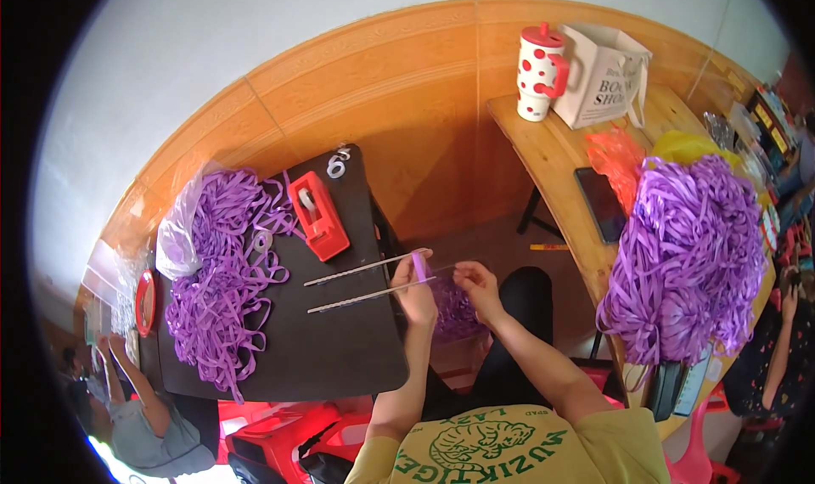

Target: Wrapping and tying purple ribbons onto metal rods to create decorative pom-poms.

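- Yellow-green shirt (pixel 501 446) with a green animal print lies nearest, cut off by the lower edge.
- Dark trousers (pixel 518 335) show beyond it, partly covered by the right forearm.
- Red plastic seats (pixel 293 437) stand at near left, largely hidden under the dark table.
- Left hand (pixel 414 293) grasps 2 thin rods (pixel 365 297), which point left over the table's right edge; the fingers cover part of their right ends.
- A purple ribbon band (pixel 419 267) crosses the rods at that hand; how it is wound cannot be made out.
- Right hand (pixel 480 290) is just right of the rods, fingers bent and tips drawn together; I cannot tell whether a strand is pinched there.
- More purple ribbon (pixel 457 314) lies below and between the hands, in what looks like a clear container, its outline blurred.
- On the dark table (pixel 340 348), a tangled ribbon heap (pixel 216 293) fills the left part, its far-left side behind a clear plastic bag (pixel 177 246).
- A red tape dispenser (pixel 319 221) sits right of the heap, with pale tape rolls (pixel 337 163) at the far corner.
- On the wooden table (pixel 543 157) at right, a larger ribbon pile (pixel 688 263) hides much of the surface; a phone (pixel 599 204) lies beside it.
- Farther stand a spotted tumbler (pixel 535 76) and a paper bag (pixel 598 81), the tumbler overlapping the bag.
- 2 other people, at far left and far right, are partly lost at the dark rim.
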Available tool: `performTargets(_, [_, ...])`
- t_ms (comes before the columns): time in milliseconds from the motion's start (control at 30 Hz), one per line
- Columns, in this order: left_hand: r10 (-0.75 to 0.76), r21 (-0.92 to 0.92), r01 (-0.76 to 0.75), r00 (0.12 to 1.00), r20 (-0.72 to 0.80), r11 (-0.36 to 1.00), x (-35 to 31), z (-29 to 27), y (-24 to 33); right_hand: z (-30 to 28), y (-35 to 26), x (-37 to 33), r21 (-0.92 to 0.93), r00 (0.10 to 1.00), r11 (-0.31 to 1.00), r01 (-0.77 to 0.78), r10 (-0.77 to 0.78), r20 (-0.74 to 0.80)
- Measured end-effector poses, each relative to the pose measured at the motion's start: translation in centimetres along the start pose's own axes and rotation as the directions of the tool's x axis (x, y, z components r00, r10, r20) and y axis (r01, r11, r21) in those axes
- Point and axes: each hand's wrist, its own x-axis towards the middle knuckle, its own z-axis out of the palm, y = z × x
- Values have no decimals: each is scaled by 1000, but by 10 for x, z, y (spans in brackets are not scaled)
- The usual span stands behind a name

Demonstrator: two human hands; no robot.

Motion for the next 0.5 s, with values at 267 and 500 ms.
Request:
performTargets(267, [57,36,-58,998,38,998,0,-3,0,34,-9,0,-154,949,969,191,-142,283])
performTargets(500, [55,10,-56,997,62,998,-4,-1,6,20,14,-14,-188,890,917,350,-263,373])
